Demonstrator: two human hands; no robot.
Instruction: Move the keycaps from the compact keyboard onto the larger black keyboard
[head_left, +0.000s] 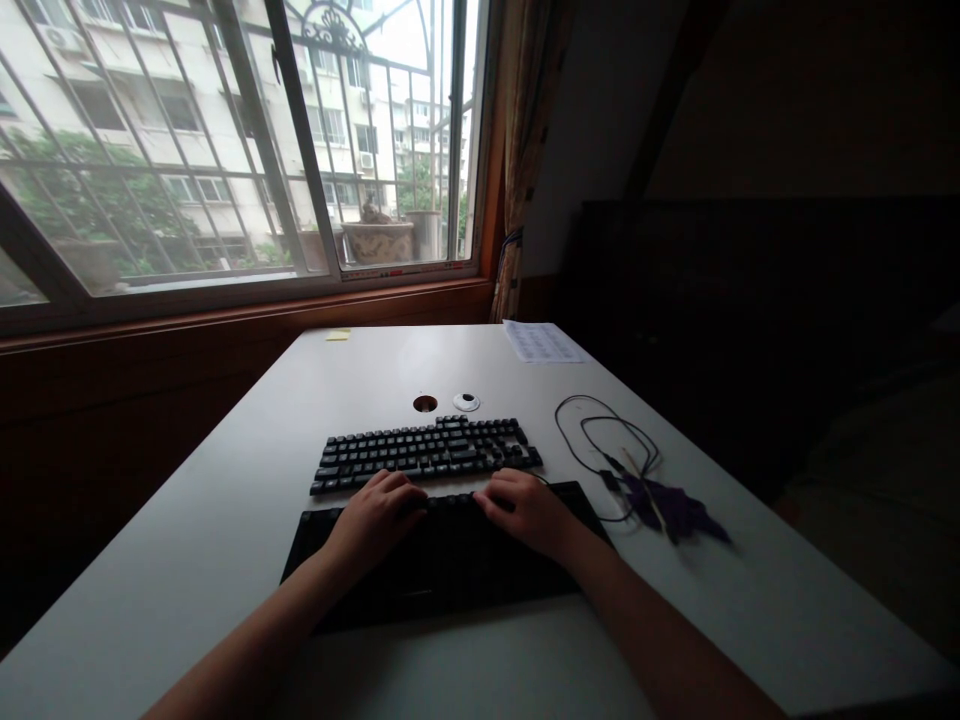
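A black keyboard base [450, 580] lies flat on the white table in front of me, its surface mostly dark and bare. A short row of black keycaps [450, 502] shows along its far edge, between my hands. My left hand [382, 510] rests at that far edge with fingers curled and thumb close to them. My right hand [521, 505] is at the same edge, thumb and forefinger brought together beside the row. Whatever is between the fingers of either hand is hidden. Just beyond lie many loose keycaps [420, 450], set out in keyboard order with some gaps on the right.
A coiled black cable [600, 430], a purple cloth [682, 512] and a thin light stick [656, 505] lie to the right. Further back are a cable hole [425, 404], its round cover [466, 402], printed paper [544, 342] and yellow sticky notes [338, 335].
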